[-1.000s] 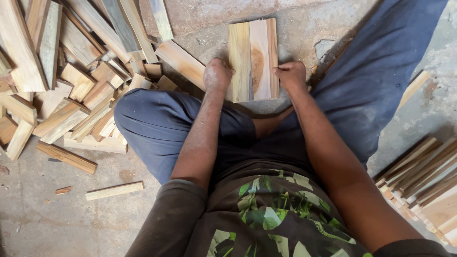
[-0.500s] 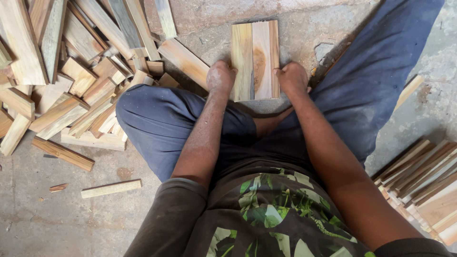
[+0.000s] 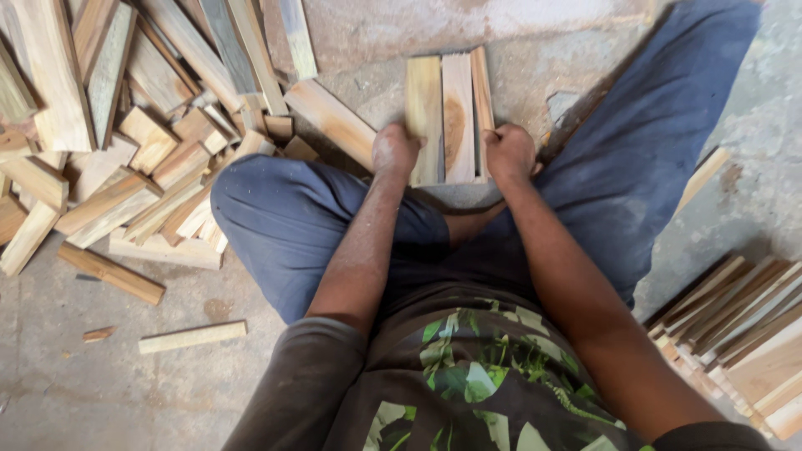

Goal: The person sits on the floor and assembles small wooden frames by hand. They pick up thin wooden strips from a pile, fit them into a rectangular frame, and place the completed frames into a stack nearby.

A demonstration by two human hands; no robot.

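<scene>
Nearest the camera I note a dark shirt (image 3: pixel 468 384) with a green and white leaf print, dark sleeves pushed up on both forearms. Below it, blue trousers (image 3: pixel 292 225): the legs are folded, one knee to the left, the other leg running up toward the top right.

Left hand (image 3: pixel 394 150): closed into a fist around the near left edge of a set of wooden slats (image 3: pixel 447 117), fingers curled under so I cannot see their tips. Right hand (image 3: pixel 510 152): likewise closed, clamped on the near right edge of the same set. I record both hands as gripping the slats between them.

The slats lie on the concrete floor (image 3: pixel 100 392) just ahead of the crossed legs, about three pale boards side by side, lengthwise away from me. The middle board carries a dark brown patch in its grain; the rightmost stands thin, on edge.

No packages, labels or signs observed.

At the right edge, a tidy stack of long strips (image 3: pixel 735 326), pale to reddish brown, ends aligned. On the floor at lower left, one loose flat stick (image 3: pixel 192 336). Farther left and up, a large loose pile of offcuts (image 3: pixel 109 142): rough-sawn short blocks and long planks, yellow to grey-green, overlapping at all angles. The floor is grey, dusty and stained.
</scene>
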